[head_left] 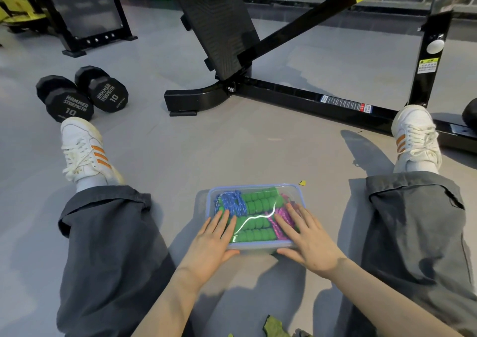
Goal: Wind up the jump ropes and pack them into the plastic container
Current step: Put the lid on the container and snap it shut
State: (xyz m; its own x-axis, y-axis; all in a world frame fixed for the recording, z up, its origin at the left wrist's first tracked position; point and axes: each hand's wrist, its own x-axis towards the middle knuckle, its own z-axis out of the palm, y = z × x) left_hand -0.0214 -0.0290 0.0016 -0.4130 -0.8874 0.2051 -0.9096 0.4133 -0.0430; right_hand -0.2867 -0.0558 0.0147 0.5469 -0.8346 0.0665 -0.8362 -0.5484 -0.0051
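**A:** Head view first: where does the plastic container (255,245) sit?

**B:** On the grey floor (232,145), between the person's outstretched legs, close in front of them. Its clear lid (258,189) is on, and through it I see the wound ropes: a blue rope (233,203) at the far left, green foam handles (258,216) across the middle, a pink rope (280,219) at the right.

**A:** And the hands?

**B:** Both lie flat and spread on the lid. The left hand (213,241) covers the near left corner, thumb hooked along the near edge. The right hand (307,243) covers the near right corner the same way. Neither grasps anything; fingers are extended, palms pressing down.

**A:** So what step do you judge this to be?

**B:** Probably seating the lid. The packing looks done. Whether the lid's far edge is snapped down, I cannot tell.

**A:** How will the box handle?

**B:** Light, I would guess: thin plastic, cord and foam. The walls and lid likely flex, and the foam handles may push back against the lid, so pressure belongs on the rim and corners, not the middle. Smooth plastic can slide on that floor.

**A:** Best hold for lifting?

**B:** The two short sides, under the rim, one hand each.

**A:** Anything nearby to mind?

**B:** Two dumbbells (82,92) at the far left and a black machine frame (296,96) beyond, both well apart from the box.
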